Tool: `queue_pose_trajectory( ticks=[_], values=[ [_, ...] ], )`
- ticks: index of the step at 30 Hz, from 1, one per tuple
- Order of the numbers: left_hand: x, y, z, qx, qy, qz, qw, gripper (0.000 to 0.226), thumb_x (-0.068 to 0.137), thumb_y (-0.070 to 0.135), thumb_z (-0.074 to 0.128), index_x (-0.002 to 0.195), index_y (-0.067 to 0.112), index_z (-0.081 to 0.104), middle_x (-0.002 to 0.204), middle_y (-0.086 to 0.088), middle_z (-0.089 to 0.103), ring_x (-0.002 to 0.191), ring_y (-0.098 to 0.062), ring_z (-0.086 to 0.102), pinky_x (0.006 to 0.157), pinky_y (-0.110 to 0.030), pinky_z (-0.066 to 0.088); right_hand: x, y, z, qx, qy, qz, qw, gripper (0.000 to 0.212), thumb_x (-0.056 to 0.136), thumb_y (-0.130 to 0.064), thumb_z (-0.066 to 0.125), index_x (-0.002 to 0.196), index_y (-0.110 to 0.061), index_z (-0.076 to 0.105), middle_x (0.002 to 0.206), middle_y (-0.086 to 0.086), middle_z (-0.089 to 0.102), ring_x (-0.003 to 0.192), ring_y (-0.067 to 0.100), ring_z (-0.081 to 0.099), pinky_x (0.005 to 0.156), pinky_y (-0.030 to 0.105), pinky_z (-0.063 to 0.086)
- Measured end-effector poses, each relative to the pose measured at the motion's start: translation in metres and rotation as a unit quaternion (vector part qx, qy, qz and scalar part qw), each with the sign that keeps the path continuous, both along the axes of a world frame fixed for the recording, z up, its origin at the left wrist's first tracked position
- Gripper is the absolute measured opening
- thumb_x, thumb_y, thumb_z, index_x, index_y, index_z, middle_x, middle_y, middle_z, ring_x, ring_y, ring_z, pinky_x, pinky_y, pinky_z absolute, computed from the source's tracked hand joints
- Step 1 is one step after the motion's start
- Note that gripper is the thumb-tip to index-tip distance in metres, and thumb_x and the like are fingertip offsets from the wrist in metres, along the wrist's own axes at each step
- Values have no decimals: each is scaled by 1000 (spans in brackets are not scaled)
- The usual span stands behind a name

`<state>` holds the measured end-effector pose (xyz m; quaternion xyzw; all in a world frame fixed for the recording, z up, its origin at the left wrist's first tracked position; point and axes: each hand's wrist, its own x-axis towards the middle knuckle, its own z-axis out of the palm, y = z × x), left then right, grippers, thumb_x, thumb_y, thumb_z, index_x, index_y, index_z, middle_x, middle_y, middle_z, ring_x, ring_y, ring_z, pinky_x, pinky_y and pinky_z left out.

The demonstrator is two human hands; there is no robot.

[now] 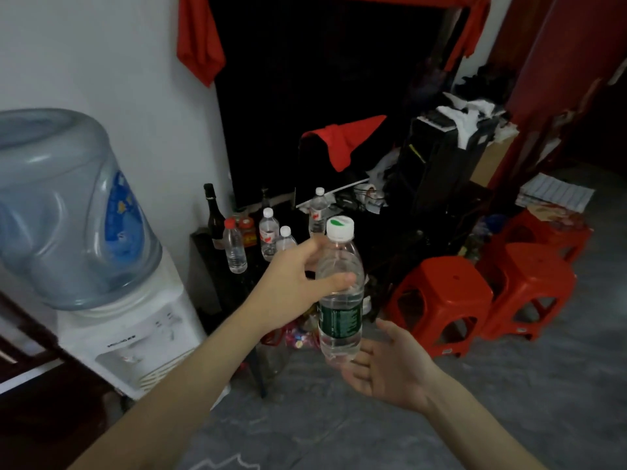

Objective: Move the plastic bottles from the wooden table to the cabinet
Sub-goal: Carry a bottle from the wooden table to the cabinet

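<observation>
My left hand (pixel 291 283) grips the upper body of a clear plastic bottle (pixel 339 320) with a green label and a white cap, held upright in the air. Just under the bottle's base my right hand (pixel 383 364) lies palm up with fingers spread, close to or touching the bottom. Behind them a low dark cabinet (pixel 203 259) carries several plastic bottles: a red-capped bottle (pixel 234 247), a white-capped bottle (pixel 269 237), a small bottle (pixel 285 238) and a farther bottle (pixel 318 212). The wooden table is out of view.
A water dispenser (pixel 112 320) with a big blue jug stands at the left. A dark glass bottle (pixel 213 215) and a jar share the cabinet top. Two red plastic stools (pixel 441 300) stand at the right on a grey floor. Dark clutter and red cloth fill the back.
</observation>
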<state>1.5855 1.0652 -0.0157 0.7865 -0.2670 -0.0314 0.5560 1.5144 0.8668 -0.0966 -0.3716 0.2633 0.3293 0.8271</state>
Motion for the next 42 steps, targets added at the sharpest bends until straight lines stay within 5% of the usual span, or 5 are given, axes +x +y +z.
queue_pose_trajectory(
  ticks=[8, 13, 21, 29, 42],
  values=[
    [77, -2, -33, 19, 34, 53, 998, 50, 79, 54, 78, 124, 34, 67, 115, 20, 75, 110, 2, 69, 94, -14, 51, 91, -29, -34, -7, 32, 82, 996, 71, 97, -57, 34, 133, -2, 61, 135, 18, 62, 119, 28, 64, 83, 35, 51],
    [135, -25, -57, 66, 54, 108, 990, 61, 74, 60, 77, 128, 35, 65, 118, 22, 72, 111, 5, 66, 95, -27, 57, 168, -54, -61, -7, 62, 110, 992, 70, 98, -54, 35, 128, 3, 64, 129, 22, 65, 106, 31, 68, 75, 36, 55],
    [227, -86, -93, 70, 100, 217, 968, 37, 83, 28, 84, 116, 27, 69, 106, 16, 77, 101, -3, 73, 90, -24, 57, 306, -121, -101, -10, 137, 133, 982, 62, 99, -48, 41, 123, 4, 64, 120, 24, 69, 110, 35, 64, 79, 40, 51],
    [288, -134, -131, 37, 119, 298, 946, 46, 72, 40, 84, 104, 64, 62, 102, 30, 71, 98, 8, 68, 76, -6, 50, 406, -133, -153, -1, 176, 106, 979, 52, 98, -42, 50, 117, 4, 63, 115, 24, 69, 112, 37, 62, 91, 46, 50],
    [362, -138, -236, 101, 167, 307, 932, 57, 76, 21, 89, 120, 40, 57, 107, 21, 71, 104, 5, 67, 88, -24, 59, 506, -108, -240, -84, 186, 84, 975, 63, 98, -50, 49, 138, -2, 51, 132, 23, 57, 128, 36, 50, 109, 46, 37]
  ],
)
